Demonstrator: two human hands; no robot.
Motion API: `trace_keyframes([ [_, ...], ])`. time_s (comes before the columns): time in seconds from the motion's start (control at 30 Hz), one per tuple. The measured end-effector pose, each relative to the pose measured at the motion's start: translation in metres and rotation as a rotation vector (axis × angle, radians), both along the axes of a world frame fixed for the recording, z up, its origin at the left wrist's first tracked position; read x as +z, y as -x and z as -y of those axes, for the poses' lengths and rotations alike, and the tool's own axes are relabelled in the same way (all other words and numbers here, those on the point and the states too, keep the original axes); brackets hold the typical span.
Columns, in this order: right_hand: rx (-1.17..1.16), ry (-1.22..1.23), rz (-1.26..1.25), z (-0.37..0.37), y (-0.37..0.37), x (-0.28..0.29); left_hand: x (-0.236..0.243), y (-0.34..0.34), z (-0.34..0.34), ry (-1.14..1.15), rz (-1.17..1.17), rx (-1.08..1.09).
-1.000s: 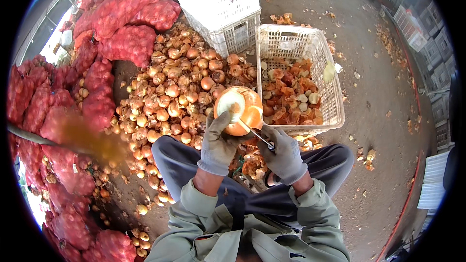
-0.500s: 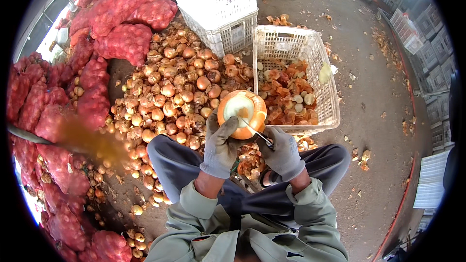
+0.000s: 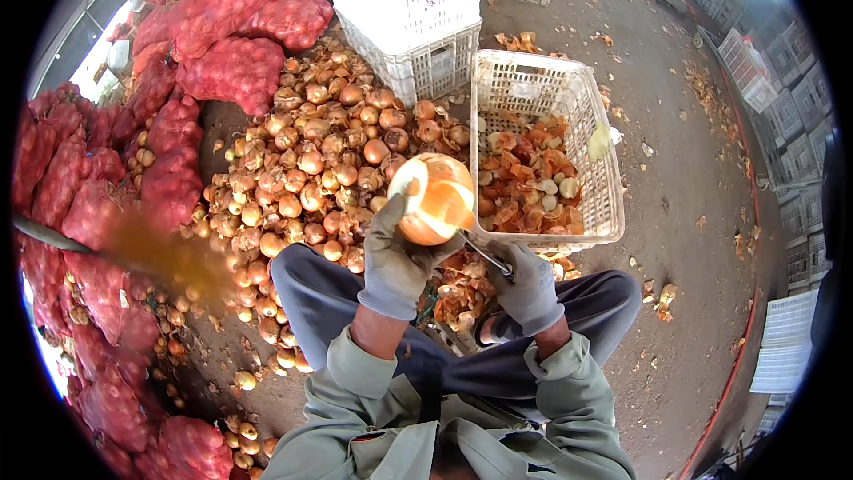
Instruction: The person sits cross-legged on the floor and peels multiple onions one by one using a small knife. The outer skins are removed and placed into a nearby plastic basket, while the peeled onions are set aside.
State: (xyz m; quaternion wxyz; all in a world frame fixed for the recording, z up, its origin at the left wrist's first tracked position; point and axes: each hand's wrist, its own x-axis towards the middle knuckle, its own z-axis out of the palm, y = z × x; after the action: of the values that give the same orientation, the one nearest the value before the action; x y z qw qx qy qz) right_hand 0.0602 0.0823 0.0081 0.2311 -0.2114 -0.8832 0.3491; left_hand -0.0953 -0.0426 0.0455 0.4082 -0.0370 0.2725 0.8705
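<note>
My left hand (image 3: 396, 260), in a grey work glove, is closed around a large onion (image 3: 437, 199) and holds it up in front of my knees. The onion's outer skin is partly peeled, with pale flesh at its left end and a flap of orange skin lifting at its lower right. My right hand (image 3: 524, 288), gloved too, is closed around a small knife (image 3: 485, 254). The knife's thin blade points up and left, its tip at the loose skin flap. Part of the handle is hidden by the fingers.
A white plastic crate (image 3: 617, 204) with onion skins and some peeled pieces stands just ahead to the right. Left of it spreads a heap of unpeeled onions (image 3: 311, 163). Red mesh sacks (image 3: 233, 74) are piled at the left. Stacked white crates (image 3: 404, 9) stand behind the heap.
The onion has been turned, so its pale cut end now faces left. My right hand with the knife has moved slightly right and down, and a skin flap now lifts from the onion.
</note>
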Motion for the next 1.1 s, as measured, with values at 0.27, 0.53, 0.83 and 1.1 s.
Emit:
trace_keyframes([
  [0.27,0.051,-0.041,-0.194,0.005,0.004,0.049,0.004,0.007,0.003,-0.104,0.014,0.016],
  [0.53,0.186,-0.137,-0.127,0.010,0.015,0.061,0.006,-0.005,0.001,-0.097,-0.021,0.053],
  [0.83,-0.077,-0.401,0.044,0.032,0.017,0.040,-0.002,-0.011,-0.006,-0.031,-0.015,0.061],
  [1.1,-0.132,-0.152,-0.240,0.033,0.027,0.023,-0.012,-0.016,-0.010,0.000,-0.010,0.064],
])
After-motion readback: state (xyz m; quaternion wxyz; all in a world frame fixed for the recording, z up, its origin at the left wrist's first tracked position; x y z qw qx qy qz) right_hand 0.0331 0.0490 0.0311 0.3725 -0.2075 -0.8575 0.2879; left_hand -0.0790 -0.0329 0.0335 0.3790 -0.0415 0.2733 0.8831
